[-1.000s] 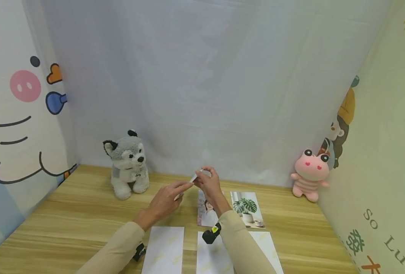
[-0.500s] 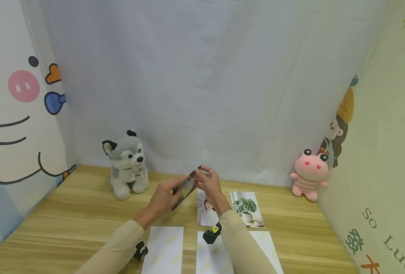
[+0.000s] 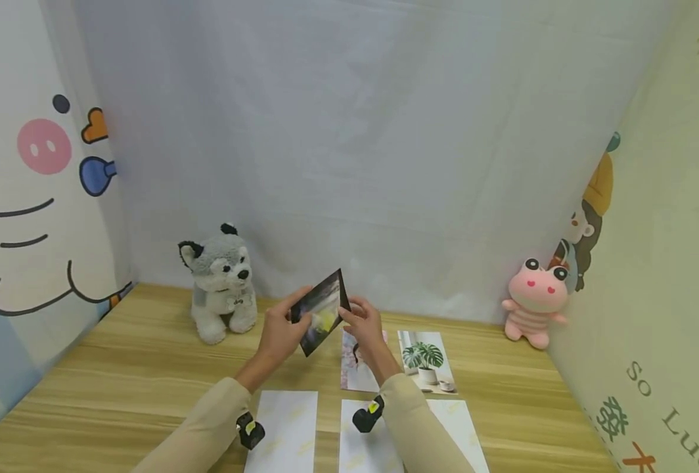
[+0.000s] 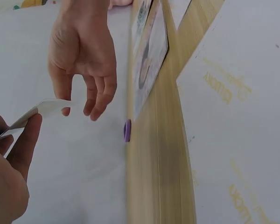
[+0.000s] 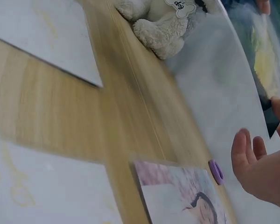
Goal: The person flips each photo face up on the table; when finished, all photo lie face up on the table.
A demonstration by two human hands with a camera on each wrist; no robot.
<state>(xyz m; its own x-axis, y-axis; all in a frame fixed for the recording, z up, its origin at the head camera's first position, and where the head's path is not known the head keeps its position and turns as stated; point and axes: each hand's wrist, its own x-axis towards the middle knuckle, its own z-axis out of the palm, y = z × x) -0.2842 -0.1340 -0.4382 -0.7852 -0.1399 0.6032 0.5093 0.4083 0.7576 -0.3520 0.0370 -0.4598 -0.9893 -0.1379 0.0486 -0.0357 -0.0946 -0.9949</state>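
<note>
A dark-bordered photo print (image 3: 324, 307) with a yellow patch is tilted in the air above the table. My left hand (image 3: 280, 332) grips its left side, thumb across the front. At the right edge my right hand (image 3: 366, 327) pinches the print between thumb and finger; its other fingers (image 5: 240, 149) are spread loosely. The left wrist view catches the print (image 4: 42, 109) nearly edge-on between both hands. Below lie a portrait photo (image 3: 355, 371), partly covered by my right hand, and a plant photo (image 3: 426, 361).
White sheets with faint yellow print (image 3: 284, 427) (image 3: 458, 427) lie along the table's front. A purple ring (image 5: 216, 171) stands beyond the portrait photo. A plush husky (image 3: 222, 289) sits at back left, a pink plush frog (image 3: 535, 302) at back right, before a grey cloth (image 3: 355, 164).
The print has turned from nearly edge-on to showing its picture side. My left hand has rotated with it, thumb now in front; the right hand has stayed almost in place.
</note>
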